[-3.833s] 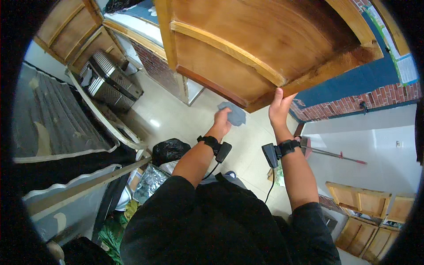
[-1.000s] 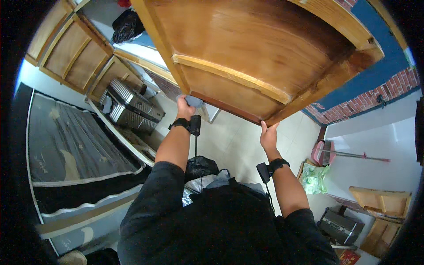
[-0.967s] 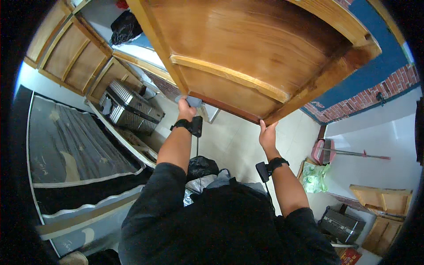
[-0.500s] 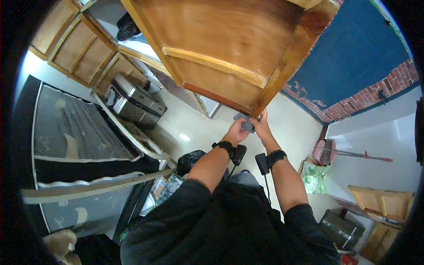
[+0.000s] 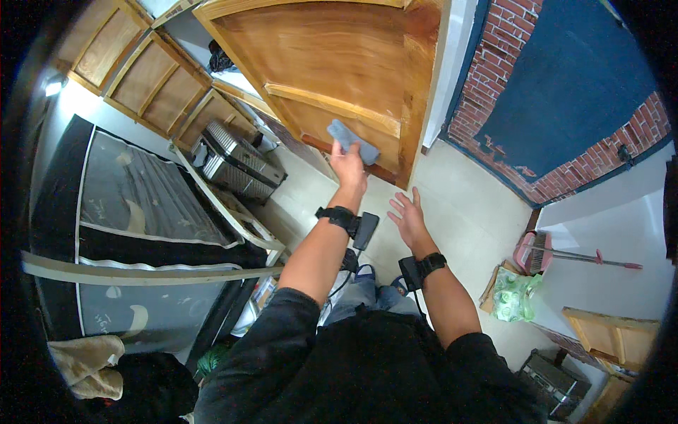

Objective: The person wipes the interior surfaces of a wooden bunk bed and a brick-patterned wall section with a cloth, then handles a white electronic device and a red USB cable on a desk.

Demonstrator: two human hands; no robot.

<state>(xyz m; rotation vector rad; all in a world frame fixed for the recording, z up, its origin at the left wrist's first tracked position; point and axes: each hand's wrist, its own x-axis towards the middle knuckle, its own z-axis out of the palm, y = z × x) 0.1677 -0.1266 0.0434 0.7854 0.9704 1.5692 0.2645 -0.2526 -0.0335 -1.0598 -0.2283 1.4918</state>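
Observation:
A brown wooden door [image 5: 318,56] with a lighter, raised frame stands in front of me. My left hand [image 5: 347,172] is closed on a folded grey cloth [image 5: 342,132] and holds it against the lower part of the door, by the dark reddish strip along its bottom. Whether the cloth presses on the wood all along cannot be seen. To the right, just below the door's lower corner, my right hand [image 5: 410,220] is open, its fingers spread and nothing in them. Both wrists wear black bands with small boxes.
At the left stand a bed frame with a dark net [image 5: 155,198] and a silver suitcase [image 5: 240,166]. A pink dustpan [image 5: 533,252] and a green plastic bag [image 5: 514,293] lie at the right. Behind them rises a blue and brick-patterned wall [image 5: 565,92].
My left hand has moved left and up along the door with the cloth. My right hand has come off the door's corner and opened. The whole view has shifted, and the door appears farther left.

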